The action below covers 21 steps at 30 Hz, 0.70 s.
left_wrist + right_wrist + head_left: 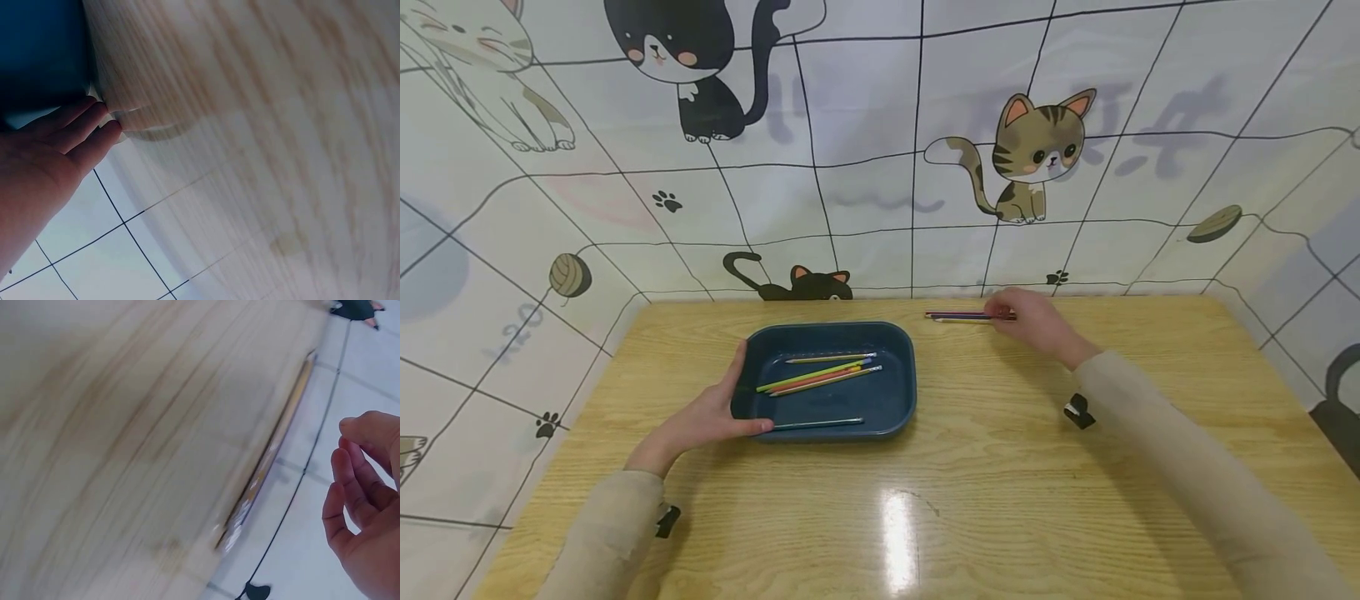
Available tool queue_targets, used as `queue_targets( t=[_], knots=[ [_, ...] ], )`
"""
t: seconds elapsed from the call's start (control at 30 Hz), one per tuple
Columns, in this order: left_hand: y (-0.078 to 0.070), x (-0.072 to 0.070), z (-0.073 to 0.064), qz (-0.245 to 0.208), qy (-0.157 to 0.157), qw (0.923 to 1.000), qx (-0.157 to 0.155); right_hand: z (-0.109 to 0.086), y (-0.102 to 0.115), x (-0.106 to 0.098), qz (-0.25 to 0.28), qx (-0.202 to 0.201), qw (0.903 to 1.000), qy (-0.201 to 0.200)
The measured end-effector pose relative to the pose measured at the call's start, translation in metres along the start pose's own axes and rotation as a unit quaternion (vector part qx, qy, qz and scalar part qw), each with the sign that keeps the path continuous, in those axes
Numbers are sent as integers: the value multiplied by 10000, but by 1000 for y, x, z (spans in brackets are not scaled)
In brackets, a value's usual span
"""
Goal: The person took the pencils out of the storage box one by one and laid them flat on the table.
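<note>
A dark blue plastic tray [887,421] stands left of the middle of the table. My left hand [715,417] is spread round its left end, the thumb along the front wall and the straight fingers against the outer left side. In the left wrist view, those fingers touch the tray's side [44,56] low down. Several coloured pencils [820,382] lie inside, with a teal pencil [820,423] by the front wall. A few loose pencils [955,317] lie at the table's back edge. Over their right ends is my right hand [1026,317], loosely curled with nothing in its fingers [362,434].
The light wooden table [1000,500] meets a cat-printed cloth [865,192] at its back edge, and the same cloth covers both sides. Dark wrist straps [1078,412] show below the sleeves. A dark shape [1341,408] appears at the far right.
</note>
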<state>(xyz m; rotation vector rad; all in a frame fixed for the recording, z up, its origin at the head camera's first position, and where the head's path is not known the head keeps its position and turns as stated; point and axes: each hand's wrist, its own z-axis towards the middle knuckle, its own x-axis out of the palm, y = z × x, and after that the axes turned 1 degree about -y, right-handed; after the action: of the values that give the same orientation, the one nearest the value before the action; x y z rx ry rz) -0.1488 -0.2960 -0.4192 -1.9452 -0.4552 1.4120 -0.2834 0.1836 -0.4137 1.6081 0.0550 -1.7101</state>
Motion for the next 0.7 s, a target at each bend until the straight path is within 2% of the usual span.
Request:
queue_targets(
  t=[0.2,0.7],
  knots=[
    [0,0,-2,30,0,10000,36,0,21,7,382,-319,9988,-42],
    [-1,0,-2,-20,8,10000,26,-6,61,16,490,-836,9953,-35]
  ],
)
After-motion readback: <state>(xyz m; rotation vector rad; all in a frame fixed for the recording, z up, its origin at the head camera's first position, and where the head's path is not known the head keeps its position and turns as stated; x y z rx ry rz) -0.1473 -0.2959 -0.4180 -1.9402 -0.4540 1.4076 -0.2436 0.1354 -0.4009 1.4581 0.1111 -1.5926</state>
